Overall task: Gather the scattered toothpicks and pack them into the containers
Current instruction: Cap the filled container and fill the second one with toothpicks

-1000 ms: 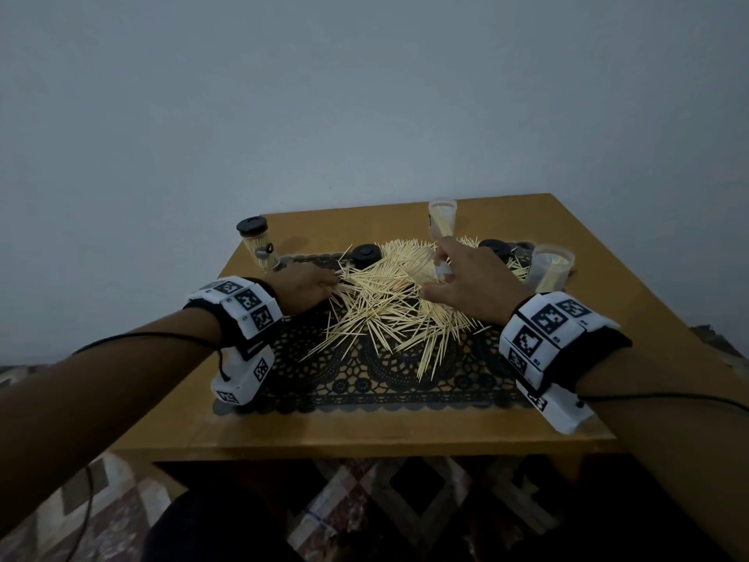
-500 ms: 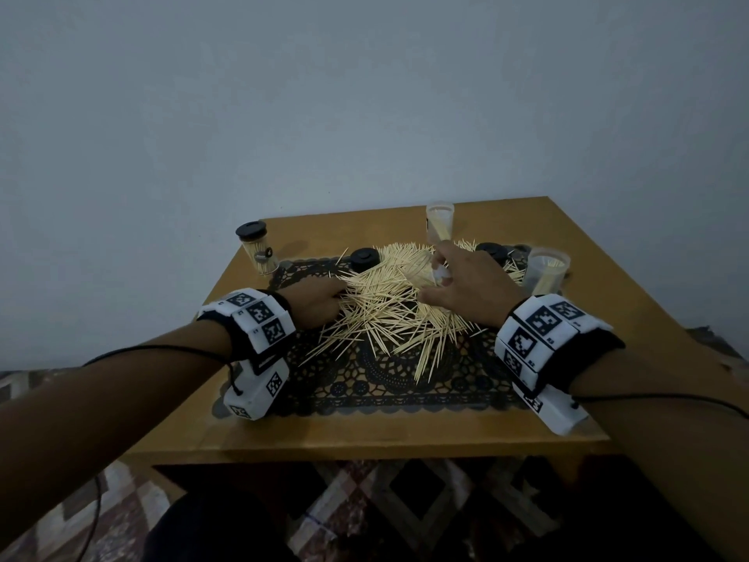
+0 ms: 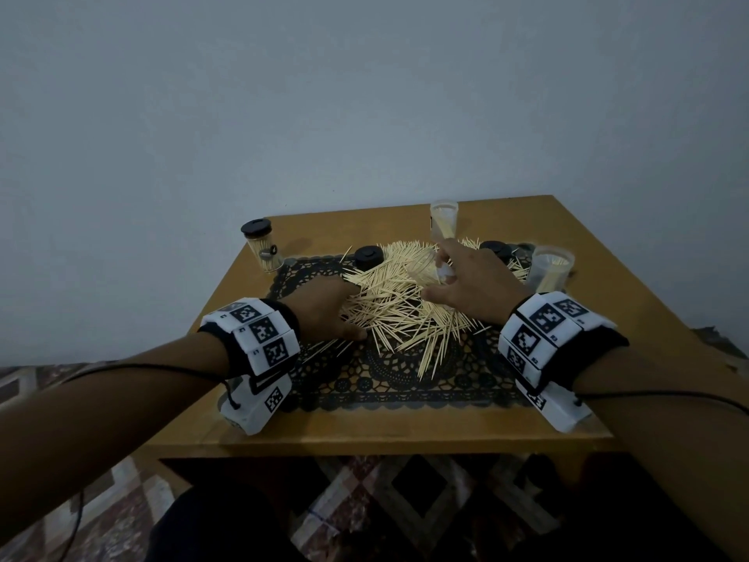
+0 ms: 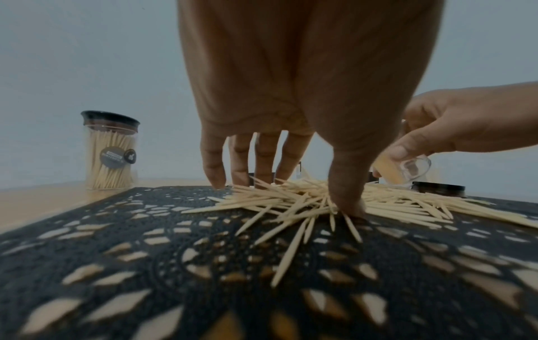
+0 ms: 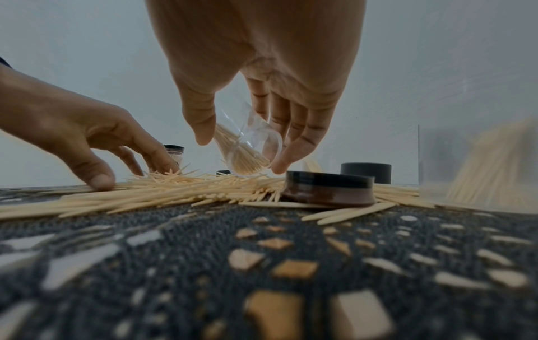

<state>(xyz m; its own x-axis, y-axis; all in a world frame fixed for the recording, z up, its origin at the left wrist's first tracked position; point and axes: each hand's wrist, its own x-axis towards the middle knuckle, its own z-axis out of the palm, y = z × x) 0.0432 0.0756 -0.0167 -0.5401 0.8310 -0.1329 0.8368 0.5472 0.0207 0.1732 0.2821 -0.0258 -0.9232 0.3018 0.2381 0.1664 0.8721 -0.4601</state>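
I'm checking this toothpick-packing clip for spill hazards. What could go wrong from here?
1. The small clear plastic container is tilted in the right hand and already holds toothpicks; they might slide out.
2. The left hand presses on the loose pile of pale wooden toothpicks; a sweep could scatter them.
3. The black round lid sits on toothpicks, trapping some.

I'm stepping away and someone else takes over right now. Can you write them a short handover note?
Left hand: open, fingers and thumb pressing on the toothpick pile on the mat.
Right hand: holds a clear container, tilted over the pile, partly filled.
Done: capped jar full, back left. Two open containers hold toothpicks.
Left: most toothpicks still loose; lids off.
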